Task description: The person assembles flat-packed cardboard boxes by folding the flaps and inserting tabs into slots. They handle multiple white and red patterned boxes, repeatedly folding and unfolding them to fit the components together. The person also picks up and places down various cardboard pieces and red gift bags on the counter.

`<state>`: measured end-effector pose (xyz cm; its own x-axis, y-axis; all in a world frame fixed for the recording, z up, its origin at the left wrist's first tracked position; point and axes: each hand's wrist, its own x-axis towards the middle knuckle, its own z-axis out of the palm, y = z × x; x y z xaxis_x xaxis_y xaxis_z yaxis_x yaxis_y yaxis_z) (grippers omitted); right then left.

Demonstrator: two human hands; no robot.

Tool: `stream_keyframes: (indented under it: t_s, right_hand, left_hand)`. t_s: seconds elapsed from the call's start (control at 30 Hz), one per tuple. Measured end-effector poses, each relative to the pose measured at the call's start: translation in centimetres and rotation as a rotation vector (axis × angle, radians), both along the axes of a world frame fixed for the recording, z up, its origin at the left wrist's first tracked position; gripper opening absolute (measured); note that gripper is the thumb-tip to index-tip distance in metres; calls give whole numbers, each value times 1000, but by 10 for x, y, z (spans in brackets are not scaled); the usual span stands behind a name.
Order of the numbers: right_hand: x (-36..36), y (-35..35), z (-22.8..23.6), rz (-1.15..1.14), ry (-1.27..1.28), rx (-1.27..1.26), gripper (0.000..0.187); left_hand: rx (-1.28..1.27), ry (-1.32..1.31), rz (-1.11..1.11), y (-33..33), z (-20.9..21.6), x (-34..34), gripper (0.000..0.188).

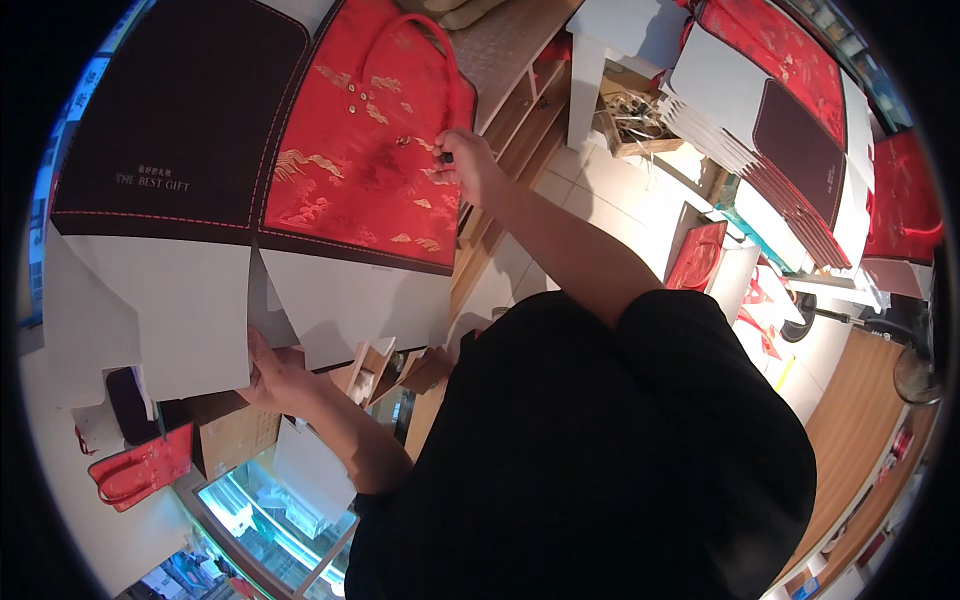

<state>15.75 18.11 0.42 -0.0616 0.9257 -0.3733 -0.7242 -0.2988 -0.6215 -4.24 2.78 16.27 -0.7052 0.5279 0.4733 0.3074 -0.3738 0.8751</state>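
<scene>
A large, partly folded gift bag blank (180, 120) lies before me at the upper left, with a dark brown panel, a red panel (370, 150) patterned with gold clouds, and plain white flaps. A red cord handle (452, 50) loops from the top of the red panel, and small metal eyelets dot its surface. My left hand (275, 378) grips the edge of a white flap (195, 320) at the bottom, thumb on top. At the red panel's right edge, my right hand (468, 168) is closed in a pinch around a small dark piece, too small to name.
A stack of similar blanks (750, 140) stands at the upper right, near a wooden box (640, 125) of loose strands. A smaller red bag (145, 468) and a dark phone-like object (132, 405) lie at lower left. Wooden shelving (520, 110) runs beyond my right hand.
</scene>
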Motion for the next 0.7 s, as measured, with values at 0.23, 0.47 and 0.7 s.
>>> stream_keyframes:
  t_s: [0.23, 0.47, 0.7]
  right_hand:
    - [-6, 13, 0, 128, -818, 388, 33]
    - [17, 22, 7, 162, -1256, 903, 30]
    - [23, 13, 16, 187, -1353, 938, 25]
  left_hand:
    - [-68, 16, 0, -7, -3, -16, 23]
    - [-48, 0, -3, -16, 4, -4, 20]
    - [-18, 41, -8, -18, -2, -9, 22]
